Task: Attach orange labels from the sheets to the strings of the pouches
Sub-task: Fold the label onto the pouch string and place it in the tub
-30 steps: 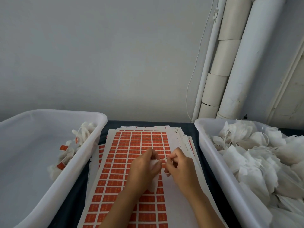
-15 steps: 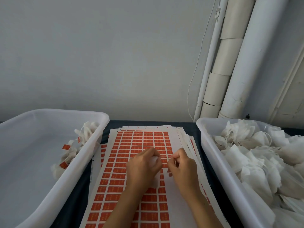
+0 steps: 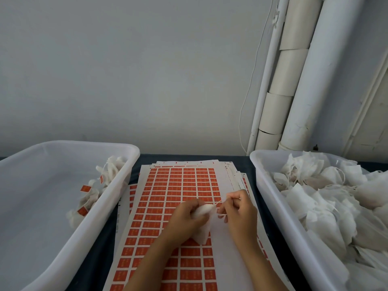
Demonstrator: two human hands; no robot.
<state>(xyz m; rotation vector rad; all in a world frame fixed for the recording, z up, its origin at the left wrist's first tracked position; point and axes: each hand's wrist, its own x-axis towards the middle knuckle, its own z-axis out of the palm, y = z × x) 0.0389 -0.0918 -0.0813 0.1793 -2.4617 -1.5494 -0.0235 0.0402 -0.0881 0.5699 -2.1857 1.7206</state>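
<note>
A stack of sheets of orange labels [image 3: 176, 185] lies in the middle of the dark table. Over it, my left hand [image 3: 184, 221] grips a white pouch [image 3: 202, 211], whose lower part hangs below the fingers. My right hand [image 3: 238, 211] pinches the pouch's thin white string [image 3: 218, 201], stretched between the two hands. Whether a label is on the string I cannot tell. The left white bin [image 3: 52, 238] holds several pouches with orange labels [image 3: 88, 198] along its right wall. The right white bin [image 3: 270, 206] is heaped with unlabelled pouches [image 3: 336, 206].
A grey wall stands behind the table. White pipes and cardboard tubes [image 3: 294, 80] lean in the right corner, with a thin white cable [image 3: 249, 91] hanging beside them. Dark table strips show between the sheets and each bin.
The hands have drawn slightly apart, and my right hand has shifted right. The pouch string now shows stretched between them. The camera has tilted a little.
</note>
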